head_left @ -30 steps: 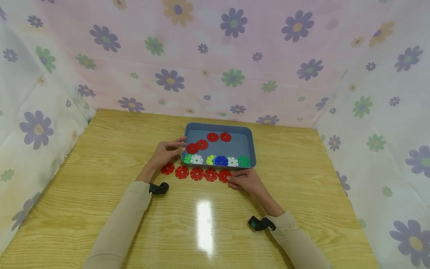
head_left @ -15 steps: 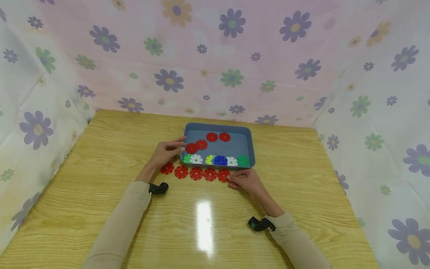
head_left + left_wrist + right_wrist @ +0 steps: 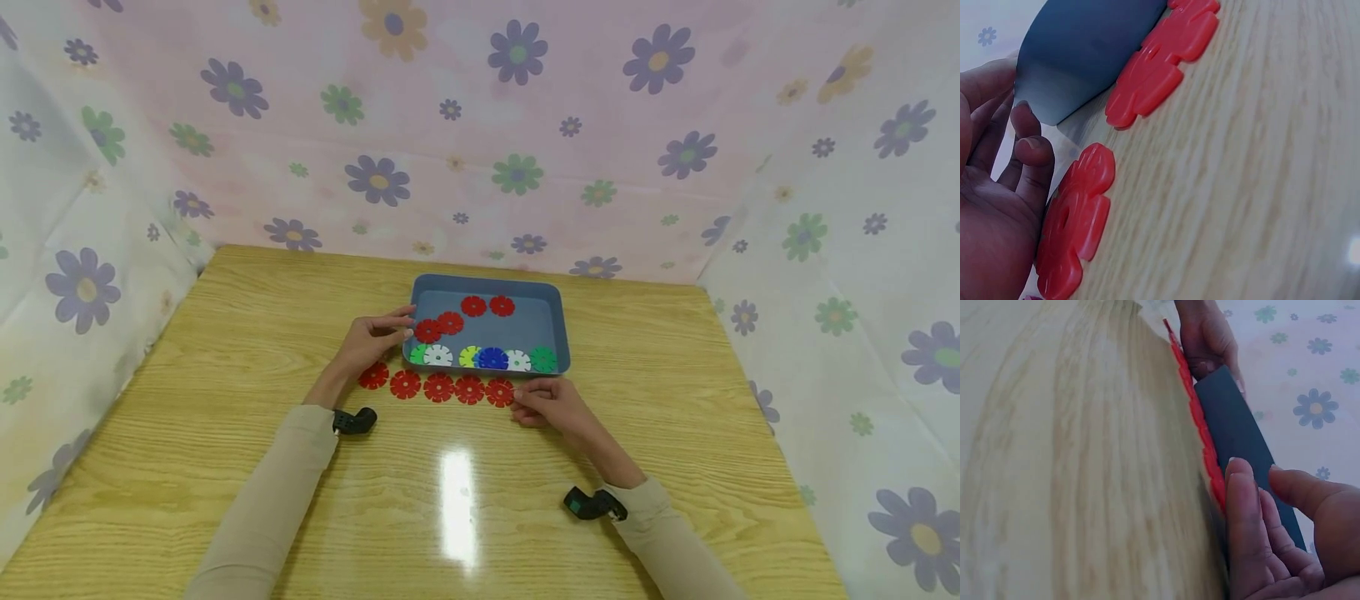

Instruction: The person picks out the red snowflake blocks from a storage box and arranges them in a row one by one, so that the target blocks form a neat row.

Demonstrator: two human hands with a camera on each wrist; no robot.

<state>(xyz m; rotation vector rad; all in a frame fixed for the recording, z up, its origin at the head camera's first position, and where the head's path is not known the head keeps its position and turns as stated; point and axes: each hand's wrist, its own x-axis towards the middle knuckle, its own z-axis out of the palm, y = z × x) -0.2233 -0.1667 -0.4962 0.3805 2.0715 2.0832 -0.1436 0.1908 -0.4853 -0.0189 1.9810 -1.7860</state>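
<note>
Since half a second ago, the right hand (image 3: pixel 551 404) has slid slightly to the right, and its wrist camera (image 3: pixel 595 503) and sleeve (image 3: pixel 667 533) have shifted with it. The left hand (image 3: pixel 367 342) and the tray (image 3: pixel 528 329) look unmoved. Now the right hand's fingertips are at the right edge of the rightmost red disc (image 3: pixel 500 392); thumb and forefinger stand apart in the right wrist view, and nothing is gripped between them. The left hand is loosely spread, its fingertips touching the tray's left end, with the leftmost red disc (image 3: pixel 373 375) lying just beside its heel.

Between these two discs lie three more red discs (image 3: pixel 438 387), so that five form a row, flat on the wooden bench (image 3: pixel 225 333), along the tray's near side. Inside the tray lie four red discs (image 3: pixel 473 306), two near the far wall and two toward the left. Along the near wall are a green disc (image 3: pixel 543 360) at each end, two white discs (image 3: pixel 438 356), and a dark blue disc (image 3: pixel 493 358) partly over a yellow disc (image 3: pixel 468 357). Flowered cloth (image 3: pixel 450 133) hangs behind the bench.
</note>
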